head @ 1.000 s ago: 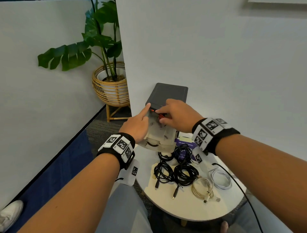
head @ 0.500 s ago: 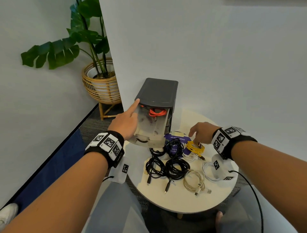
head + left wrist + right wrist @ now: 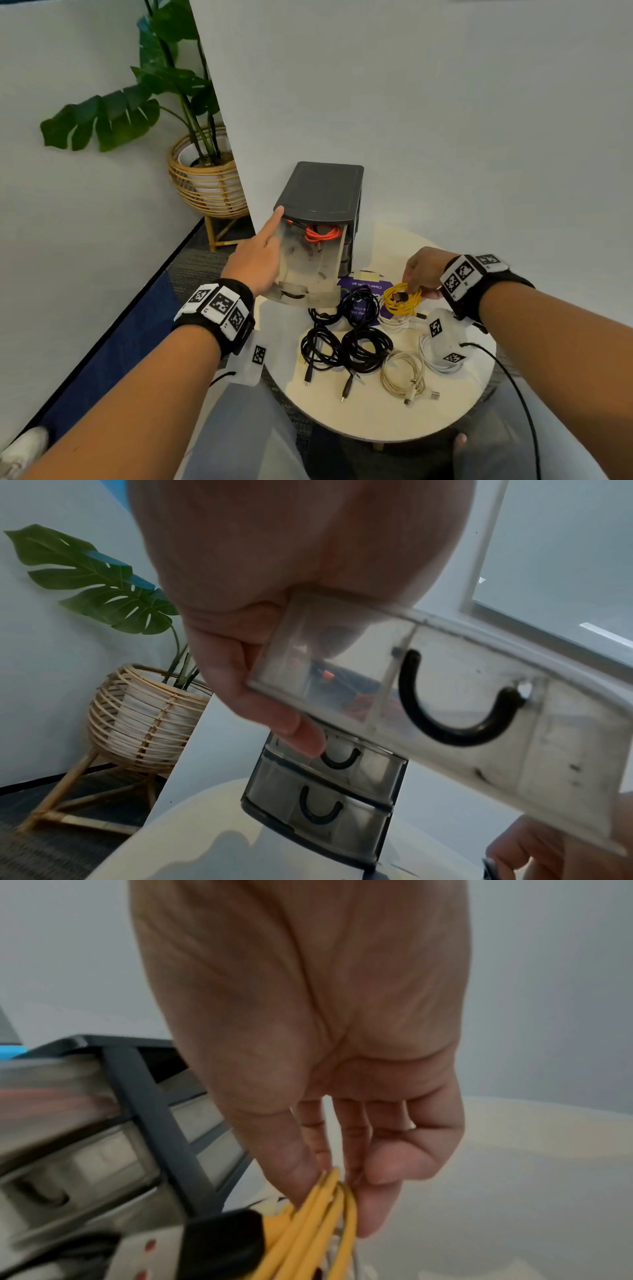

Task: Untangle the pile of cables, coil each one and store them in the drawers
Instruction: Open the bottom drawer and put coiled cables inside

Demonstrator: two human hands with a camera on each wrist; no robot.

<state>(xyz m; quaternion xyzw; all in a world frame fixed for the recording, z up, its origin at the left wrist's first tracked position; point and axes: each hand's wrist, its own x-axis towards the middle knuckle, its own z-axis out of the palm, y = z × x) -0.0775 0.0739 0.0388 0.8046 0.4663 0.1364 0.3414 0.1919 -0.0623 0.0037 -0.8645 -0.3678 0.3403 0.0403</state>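
Since a sec ago the right hand (image 3: 423,270) has left the drawer and dropped to the table, now pinching the yellow cable (image 3: 402,299); head cam also tipped down a bit.

L to R: left hand (image 3: 255,258) grips the left side of the pulled-out top drawer (image 3: 308,260), index finger stretched along its wall, thumb + other fingers wrapped on the front corner (clear in the left wrist view). Orange cable (image 3: 322,233) already lies at the drawer's back. Drawer unit (image 3: 322,192) sits at the table's (image 3: 376,411) far edge by the wall. Black coils (image 3: 346,342) lie mid-table, beige coil (image 3: 404,377) toward the near edge, white cable (image 3: 394,322) just beside the yellow one.

Right hand: thumb + fingertips (image 3: 308,1172) clamped on several yellow loops at the bundle's far-right side.

Judgement: yellow coil is light, floppy, prob springy, so loops could fan out on the lift. Best to take all turns together across the bundle, not by the plug end, then drop it into the open drawer.
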